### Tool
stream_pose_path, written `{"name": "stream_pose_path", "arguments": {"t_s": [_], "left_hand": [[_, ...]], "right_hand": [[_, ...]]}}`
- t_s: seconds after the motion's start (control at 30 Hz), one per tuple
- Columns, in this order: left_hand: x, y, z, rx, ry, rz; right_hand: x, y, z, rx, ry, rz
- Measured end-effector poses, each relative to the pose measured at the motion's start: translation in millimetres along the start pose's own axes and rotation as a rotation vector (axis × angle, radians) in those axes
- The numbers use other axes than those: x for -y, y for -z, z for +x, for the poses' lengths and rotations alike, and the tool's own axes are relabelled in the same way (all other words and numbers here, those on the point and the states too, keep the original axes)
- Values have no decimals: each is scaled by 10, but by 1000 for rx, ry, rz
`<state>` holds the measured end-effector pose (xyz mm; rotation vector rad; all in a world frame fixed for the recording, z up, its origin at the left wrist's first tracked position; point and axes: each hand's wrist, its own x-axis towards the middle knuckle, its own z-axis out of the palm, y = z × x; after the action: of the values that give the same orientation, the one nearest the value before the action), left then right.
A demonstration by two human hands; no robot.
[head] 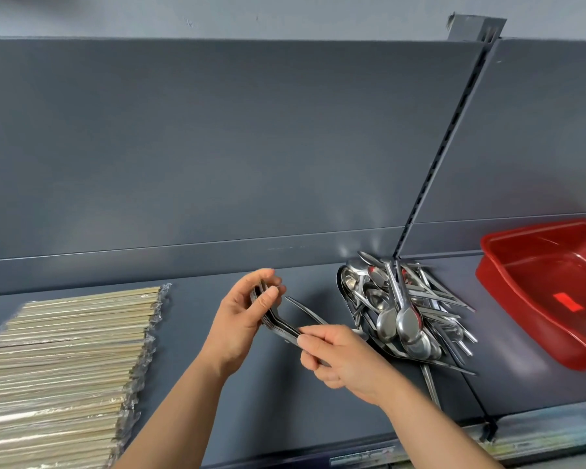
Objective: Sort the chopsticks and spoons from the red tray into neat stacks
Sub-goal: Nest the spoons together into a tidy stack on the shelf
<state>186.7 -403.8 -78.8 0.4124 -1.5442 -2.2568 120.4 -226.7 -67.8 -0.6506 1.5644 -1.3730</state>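
Note:
My left hand grips the bowl end of a nested stack of steel spoons above the grey shelf. My right hand pinches the handle end of that same stack. One more spoon handle juts out between the hands. To the right lies a loose pile of steel spoons, tangled and pointing different ways. A wide, even stack of wrapped chopsticks lies on the shelf at the left. The red tray stands at the far right, and nothing shows inside it.
The grey shelf surface runs under everything, with a tall grey back panel behind. A slotted upright post rises behind the spoon pile. The shelf's front edge carries a label strip.

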Motion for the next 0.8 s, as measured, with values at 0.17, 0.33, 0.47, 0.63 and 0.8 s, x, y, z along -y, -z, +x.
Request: {"name": "stream_pose_path", "arguments": {"t_s": [0.17,0.33,0.47,0.63,0.8], "left_hand": [[187,-198,-90,-135,7,-153],[210,-63,-42,-283,106,-105],[220,61,-74,-306,213,-140],[288,88,-172,-327,287,-163],[287,46,-210,-293,380,-181]], "right_hand": [[-52,-78,83,-53,-2,52],[1,60,177,-261,-2,-341],[77,288,390,-477,14,-769],[15,278,647,-414,-135,-1202],[140,356,602,-647,77,-727]]}}
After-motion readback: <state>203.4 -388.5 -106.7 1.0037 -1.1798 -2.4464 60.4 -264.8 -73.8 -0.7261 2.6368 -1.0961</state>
